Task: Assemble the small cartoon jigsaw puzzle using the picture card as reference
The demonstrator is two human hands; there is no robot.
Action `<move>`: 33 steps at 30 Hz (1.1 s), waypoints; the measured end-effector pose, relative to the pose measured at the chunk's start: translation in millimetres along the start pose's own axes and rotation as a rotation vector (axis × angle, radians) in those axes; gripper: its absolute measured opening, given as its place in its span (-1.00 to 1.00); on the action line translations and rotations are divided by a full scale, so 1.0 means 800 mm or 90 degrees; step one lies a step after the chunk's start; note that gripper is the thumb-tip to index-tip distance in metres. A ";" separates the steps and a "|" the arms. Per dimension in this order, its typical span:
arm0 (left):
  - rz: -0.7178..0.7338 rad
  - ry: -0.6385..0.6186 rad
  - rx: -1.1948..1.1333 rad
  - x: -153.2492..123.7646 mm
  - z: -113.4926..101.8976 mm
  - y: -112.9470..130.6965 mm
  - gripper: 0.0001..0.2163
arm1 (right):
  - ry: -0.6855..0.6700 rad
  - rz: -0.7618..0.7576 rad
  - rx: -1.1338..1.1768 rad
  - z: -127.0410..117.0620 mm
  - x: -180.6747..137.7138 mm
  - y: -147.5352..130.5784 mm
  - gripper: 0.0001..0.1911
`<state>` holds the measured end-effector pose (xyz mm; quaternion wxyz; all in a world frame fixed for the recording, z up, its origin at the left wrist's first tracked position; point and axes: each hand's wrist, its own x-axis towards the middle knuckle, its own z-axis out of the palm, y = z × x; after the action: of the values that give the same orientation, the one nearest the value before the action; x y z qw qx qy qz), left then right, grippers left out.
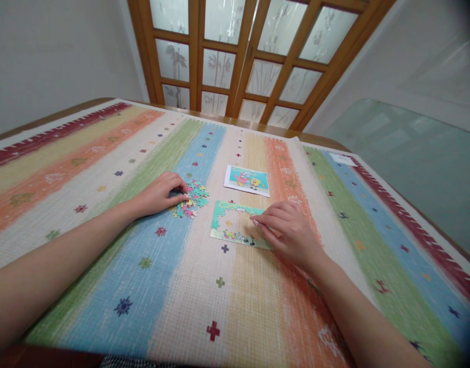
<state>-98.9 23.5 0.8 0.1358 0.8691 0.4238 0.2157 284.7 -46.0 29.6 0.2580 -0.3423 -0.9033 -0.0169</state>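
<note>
A small heap of loose jigsaw pieces (195, 199), in green, pink and yellow, lies left of the middle of the table. My left hand (166, 191) rests at the heap's left side, thumb and forefinger drawn together on a piece among the others. To the right is a partly filled jigsaw board (216, 231), with pieces along its edges and a bare pale middle. Over the board's right side, my right hand (290, 232) pinches a small jigsaw piece (256, 223); this hand hides the board's right end.
A reference picture card (247, 180) with cartoon figures lies just behind the board. A striped tablecloth (181, 306) covers the table. A white label (342, 160) is at the far right. Wood-framed glass doors (235, 56) stand beyond the table, and a pale green glass panel (403, 168) is at the right.
</note>
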 end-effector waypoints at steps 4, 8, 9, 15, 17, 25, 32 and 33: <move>-0.004 0.009 -0.011 0.001 0.000 0.000 -0.63 | -0.002 0.003 0.006 0.000 0.000 -0.002 -0.82; -0.001 0.039 -0.025 0.003 -0.003 0.006 -0.62 | 0.003 -0.005 0.011 -0.001 0.001 -0.004 -0.82; -0.004 0.057 -0.033 0.003 -0.005 0.011 -0.62 | 0.004 -0.009 0.014 -0.001 0.002 -0.005 -0.82; -0.067 0.114 -0.187 -0.006 -0.002 0.077 -0.71 | 0.013 -0.027 0.057 0.003 0.004 -0.020 -0.84; -0.048 0.088 -0.248 -0.012 0.004 0.103 -0.77 | 0.006 -0.026 0.074 0.004 0.005 -0.028 -0.83; 0.056 0.029 -0.260 -0.023 0.020 0.138 -0.87 | 0.002 -0.007 0.121 0.005 0.006 -0.054 -0.82; 0.064 -0.015 -0.263 -0.026 0.022 0.138 -0.84 | -0.009 -0.004 0.143 0.007 0.006 -0.060 -0.80; 0.067 -0.017 -0.269 -0.026 0.022 0.139 -0.84 | -0.008 -0.005 0.147 0.008 0.006 -0.062 -0.79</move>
<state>-25.9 -61.1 26.8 0.3088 0.8451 0.3214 0.2952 248.0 -79.5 33.8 0.2901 -0.3066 -0.9023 0.0882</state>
